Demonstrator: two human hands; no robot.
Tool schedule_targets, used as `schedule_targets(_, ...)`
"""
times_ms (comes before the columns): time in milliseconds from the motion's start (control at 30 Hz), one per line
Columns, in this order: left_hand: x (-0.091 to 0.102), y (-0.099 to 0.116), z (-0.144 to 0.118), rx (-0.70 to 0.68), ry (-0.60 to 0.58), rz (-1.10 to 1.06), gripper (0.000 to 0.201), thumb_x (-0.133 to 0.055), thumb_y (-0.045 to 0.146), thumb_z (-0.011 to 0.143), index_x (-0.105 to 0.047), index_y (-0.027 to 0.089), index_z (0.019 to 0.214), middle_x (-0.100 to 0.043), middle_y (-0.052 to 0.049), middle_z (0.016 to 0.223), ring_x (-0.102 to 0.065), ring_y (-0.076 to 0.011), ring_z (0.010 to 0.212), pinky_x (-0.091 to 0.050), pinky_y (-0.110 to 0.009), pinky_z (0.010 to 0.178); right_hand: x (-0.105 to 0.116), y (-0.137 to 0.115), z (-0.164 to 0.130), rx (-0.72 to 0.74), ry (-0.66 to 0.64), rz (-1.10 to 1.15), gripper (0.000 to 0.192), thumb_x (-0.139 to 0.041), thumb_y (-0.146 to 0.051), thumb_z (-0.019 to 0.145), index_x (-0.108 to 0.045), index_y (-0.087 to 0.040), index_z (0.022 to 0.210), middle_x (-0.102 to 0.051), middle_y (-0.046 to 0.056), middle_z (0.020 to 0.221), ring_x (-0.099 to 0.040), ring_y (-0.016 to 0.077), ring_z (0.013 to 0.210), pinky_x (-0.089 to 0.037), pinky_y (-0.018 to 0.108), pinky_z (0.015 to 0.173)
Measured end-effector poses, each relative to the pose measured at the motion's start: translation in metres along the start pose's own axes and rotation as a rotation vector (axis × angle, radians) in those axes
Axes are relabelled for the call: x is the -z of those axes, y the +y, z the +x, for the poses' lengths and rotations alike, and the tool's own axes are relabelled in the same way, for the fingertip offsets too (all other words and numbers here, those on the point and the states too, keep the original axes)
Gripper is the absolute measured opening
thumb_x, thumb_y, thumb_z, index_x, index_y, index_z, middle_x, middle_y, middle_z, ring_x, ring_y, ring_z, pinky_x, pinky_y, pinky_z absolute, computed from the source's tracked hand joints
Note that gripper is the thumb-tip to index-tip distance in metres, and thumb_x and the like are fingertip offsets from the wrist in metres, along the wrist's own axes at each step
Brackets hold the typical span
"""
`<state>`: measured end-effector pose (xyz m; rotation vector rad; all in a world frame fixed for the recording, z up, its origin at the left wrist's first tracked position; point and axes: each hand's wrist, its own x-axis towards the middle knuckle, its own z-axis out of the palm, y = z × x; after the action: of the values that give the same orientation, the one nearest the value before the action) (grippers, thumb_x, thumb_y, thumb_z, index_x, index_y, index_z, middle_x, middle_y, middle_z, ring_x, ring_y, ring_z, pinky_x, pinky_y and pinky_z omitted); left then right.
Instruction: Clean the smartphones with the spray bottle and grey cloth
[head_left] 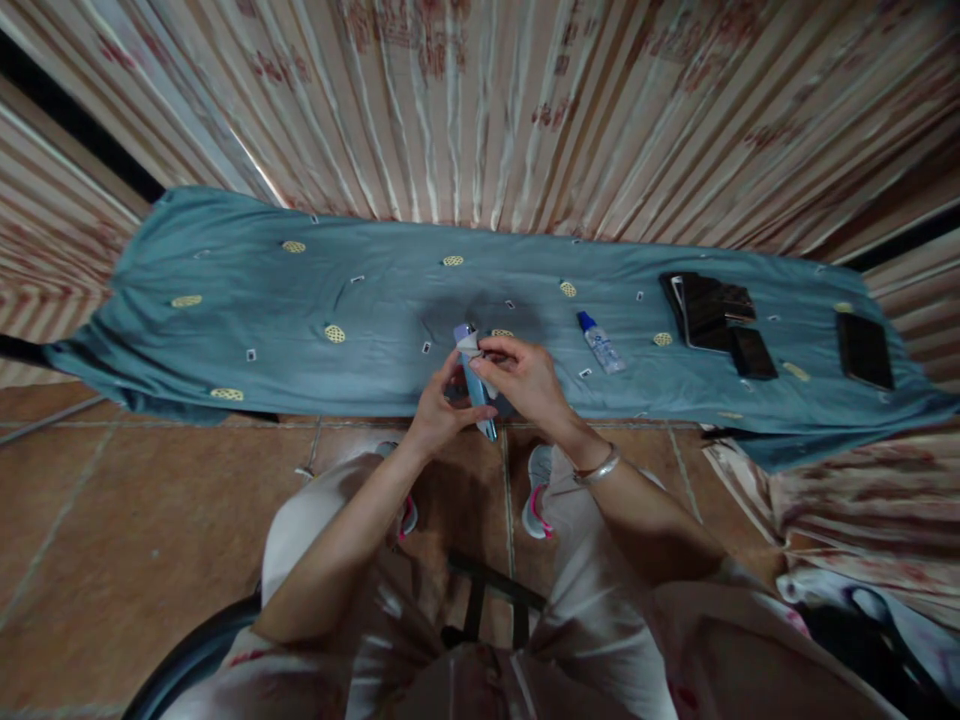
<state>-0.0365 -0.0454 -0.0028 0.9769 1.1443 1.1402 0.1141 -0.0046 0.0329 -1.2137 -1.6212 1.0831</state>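
Hands (487, 385) around blue phone (475, 380).

This looks like a room in a home. Long striped curtains (465, 110) hang behind a low table under a blue cloth (300, 300), and the floor (112, 520) has brown tiles.

The scene is dim and warm-toned. A thin bright slit of light shows through the curtain (480, 100) at far left. A soft shadow falls on the cloth (300, 300) beyond the hands. Edges bow strongly; near corners blur.
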Motion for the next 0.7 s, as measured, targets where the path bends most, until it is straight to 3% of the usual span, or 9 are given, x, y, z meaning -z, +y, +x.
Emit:
schedule_targets(200, -0.002, -0.004, -0.003, 0.008, -0.046, 0.091, 0.117, -0.099, 0.036, 0.042, -0.052, 0.026, 0.149, -0.054, -0.015, 0.139, -0.05, -0.0365, 0.129, -0.054, -0.052, 0.098, 0.009, -0.004, 0.004, 0.268, 0.085, -0.194, 0.034, -0.063, -0.032, 0.091, -0.072, -0.025, 0.123, -0.069, 0.006, 0.135, -0.065, 0.0234, 0.123, -0.054, 0.039, 0.101)
schedule_targets(333, -0.004, 0.003, -0.009, 0.061, -0.115, 0.025, 0.115, -0.099, 0.033, 0.045, -0.052, 0.024, 0.149, -0.058, -0.015, 0.137, -0.051, -0.0359, 0.129, -0.055, -0.05, 0.096, 0.019, -0.006, 0.009, 0.35, 0.015, -0.275, 0.031, -0.055, -0.041, 0.098, -0.074, -0.026, 0.117, -0.073, 0.005, 0.129, -0.065, 0.0235, 0.121, -0.049, 0.041, 0.107)
schedule_targets(533, -0.005, 0.014, -0.016, 0.11, -0.203, -0.201, 0.09, -0.098, 0.021, 0.045, -0.069, 0.027, 0.13, -0.07, -0.008, 0.126, -0.059, -0.0292, 0.122, -0.05, -0.042, 0.1, 0.03, 0.003, 0.024, 0.156, -0.075, -0.132, 0.048, -0.055, -0.065, 0.094, -0.078, -0.023, 0.096, -0.075, 0.002, 0.087, -0.068, 0.0208, 0.085, -0.052, 0.031, 0.082)
schedule_targets(700, -0.007, 0.027, -0.019, 0.098, -0.266, -0.345, 0.065, -0.095, 0.022, 0.051, -0.077, 0.026, 0.113, -0.075, -0.005, 0.12, -0.062, -0.0288, 0.122, -0.045, -0.041, 0.106, 0.029, 0.01, 0.033, -0.027, -0.081, 0.124, 0.048, -0.071, -0.07, 0.079, -0.076, -0.023, 0.083, -0.071, 0.0, 0.08, -0.065, 0.0179, 0.081, -0.051, 0.026, 0.074)
